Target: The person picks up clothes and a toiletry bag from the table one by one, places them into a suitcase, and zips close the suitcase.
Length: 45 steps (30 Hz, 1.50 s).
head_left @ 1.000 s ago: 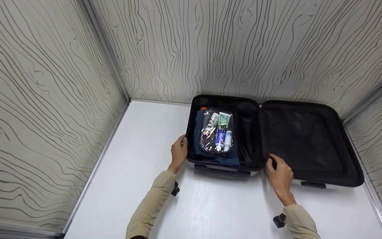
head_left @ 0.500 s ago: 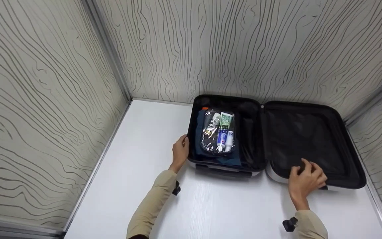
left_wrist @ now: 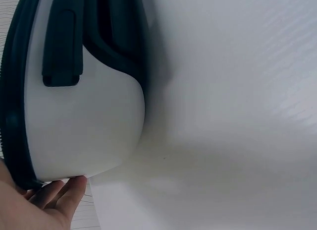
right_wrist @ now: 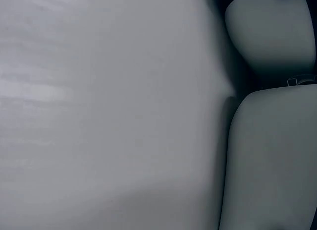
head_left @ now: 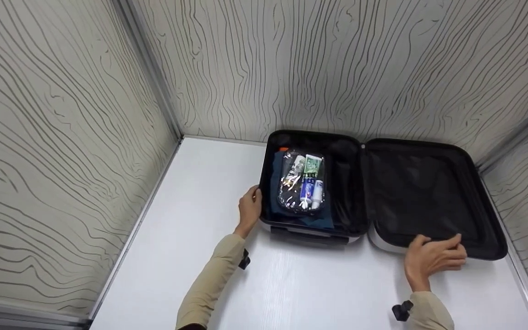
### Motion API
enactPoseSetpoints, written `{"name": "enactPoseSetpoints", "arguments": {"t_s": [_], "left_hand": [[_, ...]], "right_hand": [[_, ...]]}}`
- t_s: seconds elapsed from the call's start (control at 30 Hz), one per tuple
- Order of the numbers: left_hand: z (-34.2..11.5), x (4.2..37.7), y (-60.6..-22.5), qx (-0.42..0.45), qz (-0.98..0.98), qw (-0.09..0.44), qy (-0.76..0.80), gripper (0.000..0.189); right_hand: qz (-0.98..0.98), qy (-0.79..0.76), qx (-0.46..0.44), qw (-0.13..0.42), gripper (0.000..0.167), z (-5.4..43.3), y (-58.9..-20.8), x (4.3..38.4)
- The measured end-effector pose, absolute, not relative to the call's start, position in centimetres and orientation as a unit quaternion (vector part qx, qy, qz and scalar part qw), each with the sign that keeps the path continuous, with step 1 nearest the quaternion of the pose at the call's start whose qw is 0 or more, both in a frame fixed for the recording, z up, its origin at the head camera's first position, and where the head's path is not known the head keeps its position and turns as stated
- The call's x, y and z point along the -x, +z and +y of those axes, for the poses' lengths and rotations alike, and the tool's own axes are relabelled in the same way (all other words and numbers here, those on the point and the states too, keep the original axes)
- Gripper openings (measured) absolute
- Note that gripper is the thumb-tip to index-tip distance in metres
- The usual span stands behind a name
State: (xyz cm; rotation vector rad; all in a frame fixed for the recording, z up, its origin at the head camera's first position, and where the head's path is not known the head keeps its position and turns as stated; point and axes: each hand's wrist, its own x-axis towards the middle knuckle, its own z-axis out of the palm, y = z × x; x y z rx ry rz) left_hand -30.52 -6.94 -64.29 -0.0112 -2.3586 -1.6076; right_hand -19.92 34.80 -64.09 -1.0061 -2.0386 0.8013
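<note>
An opened hard-shell suitcase (head_left: 358, 229) lies with its black-lined halves side by side. Its left half holds a clear toiletry bag (head_left: 291, 195) with several tubes inside, on top of dark blue cloth (head_left: 319, 222). My left hand (head_left: 249, 211) holds the left rim of that half; in the left wrist view its fingers (left_wrist: 74, 193) lie against the pale outer shell (left_wrist: 84, 126). At the near edge of the right half, the lid (head_left: 429, 192), is my right hand (head_left: 433, 261), fingers spread, thumb and index finger overlapping the rim. The right wrist view does not show this hand.
The suitcase stands on a white table (head_left: 291, 288), close to the wood-patterned back wall (head_left: 291, 68). A black handle (head_left: 307, 236) runs along the left half's near side. Something orange (head_left: 283, 149) peeks out behind the toiletry bag.
My right hand has gone from the hinge side to the right, along the lid's near edge, then slightly lower toward the rim. The left hand keeps its place on the suitcase.
</note>
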Motion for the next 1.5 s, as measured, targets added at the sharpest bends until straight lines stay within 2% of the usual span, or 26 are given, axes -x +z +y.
{"name": "enactPoseSetpoints", "arguments": {"t_s": [0.17,0.37,0.47,0.57,1.03,1.27,1.5], "left_hand": [[-7.1,30.5,-64.2,0.009,-0.817,0.151,-0.557,0.027],[-7.1,30.5,-64.2,0.018,-0.818,0.165,-0.550,0.026],[-7.0,30.4,-64.3,0.023,-0.821,0.169,-0.545,0.026],[-6.9,30.4,-64.4,0.026,-0.822,0.166,-0.544,0.027],[-6.8,30.5,-64.5,0.028,-0.829,0.169,-0.532,0.028],[-6.7,30.5,-64.8,0.025,-0.833,0.181,-0.522,0.027],[-6.7,30.3,-64.6,0.036,-0.833,0.194,-0.517,0.027]], "right_hand": [[-0.779,0.332,0.429,0.315,0.072,35.6,-64.1,19.4],[-0.746,0.423,0.465,0.219,0.084,36.5,-64.2,18.9],[-0.716,0.487,0.468,0.177,0.085,36.6,-64.0,18.9],[-0.695,0.525,0.466,0.157,0.084,36.6,-63.8,19.0],[-0.687,0.535,0.450,0.198,0.083,36.5,-64.2,18.8],[-0.675,0.525,0.449,0.258,0.082,36.0,-63.7,19.1],[-0.687,0.506,0.429,0.296,0.082,35.9,-63.2,19.4]]}}
